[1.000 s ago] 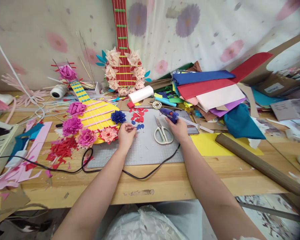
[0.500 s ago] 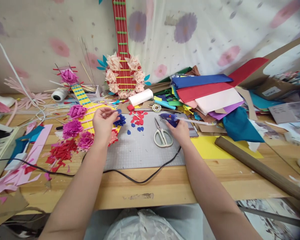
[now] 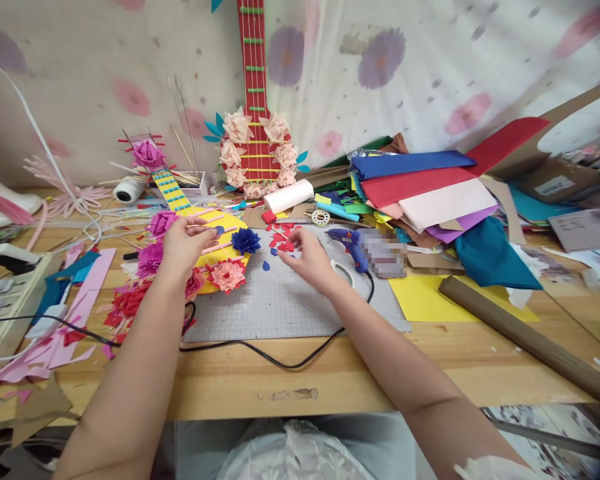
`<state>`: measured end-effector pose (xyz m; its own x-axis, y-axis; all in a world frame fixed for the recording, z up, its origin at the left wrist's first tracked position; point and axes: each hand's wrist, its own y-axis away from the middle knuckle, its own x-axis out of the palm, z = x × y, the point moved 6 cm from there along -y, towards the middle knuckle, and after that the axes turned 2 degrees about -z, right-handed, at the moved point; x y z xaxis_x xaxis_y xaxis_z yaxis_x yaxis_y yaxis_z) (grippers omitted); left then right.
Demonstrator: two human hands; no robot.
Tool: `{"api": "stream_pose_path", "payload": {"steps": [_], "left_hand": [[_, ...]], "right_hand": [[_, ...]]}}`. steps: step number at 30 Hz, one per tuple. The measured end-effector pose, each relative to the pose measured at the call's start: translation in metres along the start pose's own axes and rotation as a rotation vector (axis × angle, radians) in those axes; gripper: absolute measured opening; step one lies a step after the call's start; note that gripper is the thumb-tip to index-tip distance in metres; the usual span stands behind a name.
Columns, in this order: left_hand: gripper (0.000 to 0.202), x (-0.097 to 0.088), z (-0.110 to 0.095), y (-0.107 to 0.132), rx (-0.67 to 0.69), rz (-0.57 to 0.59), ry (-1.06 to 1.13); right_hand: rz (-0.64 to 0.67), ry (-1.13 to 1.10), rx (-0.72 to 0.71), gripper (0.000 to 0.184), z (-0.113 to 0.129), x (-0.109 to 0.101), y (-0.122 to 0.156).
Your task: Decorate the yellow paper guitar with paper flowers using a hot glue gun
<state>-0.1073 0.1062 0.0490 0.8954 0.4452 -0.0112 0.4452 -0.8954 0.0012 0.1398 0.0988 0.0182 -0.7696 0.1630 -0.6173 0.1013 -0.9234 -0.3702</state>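
Observation:
My left hand (image 3: 187, 245) is closed, pinching a small blue paper petal (image 3: 219, 230) between its fingertips, above the yellow paper guitar (image 3: 213, 220). A dark blue paper flower (image 3: 245, 241) sits on the guitar's edge just right of it, with a coral flower (image 3: 228, 275) below. Over the grey cutting mat (image 3: 260, 313), my right hand (image 3: 307, 259) has its thumb and fingers apart beside a loose blue petal (image 3: 274, 252) and scattered red petals (image 3: 279, 241). A blue glue gun (image 3: 351, 245) rests on the mat to its right. Scissors (image 3: 348, 272) are mostly hidden behind that hand.
The glue gun's black cord (image 3: 290, 365) loops across the table front. A red flowered guitar (image 3: 256, 150) stands at the back. Folded coloured paper (image 3: 425, 180) is piled at right, near a brown roll (image 3: 510, 333). A white roll (image 3: 289, 195) lies behind the mat.
My right hand has let go of the glue gun, now lying on the mat, and moved left to the loose petals. My left hand has shifted slightly left, away from the blue flower.

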Motion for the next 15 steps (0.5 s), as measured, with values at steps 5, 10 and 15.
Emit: {"api": "stream_pose_path", "payload": {"steps": [5, 10, 15], "left_hand": [[0.03, -0.002, 0.001, 0.0, -0.019, -0.004, -0.05], [0.029, -0.011, 0.003, -0.005, -0.056, 0.003, -0.141], [0.032, -0.013, 0.007, -0.013, -0.07, 0.053, -0.236]], "right_hand": [[0.049, 0.049, -0.061, 0.048, 0.043, 0.062, -0.025], [0.045, 0.138, -0.063, 0.06, 0.062, 0.092, -0.037], [0.004, 0.159, -0.061, 0.055, 0.061, 0.1, -0.043]]}}
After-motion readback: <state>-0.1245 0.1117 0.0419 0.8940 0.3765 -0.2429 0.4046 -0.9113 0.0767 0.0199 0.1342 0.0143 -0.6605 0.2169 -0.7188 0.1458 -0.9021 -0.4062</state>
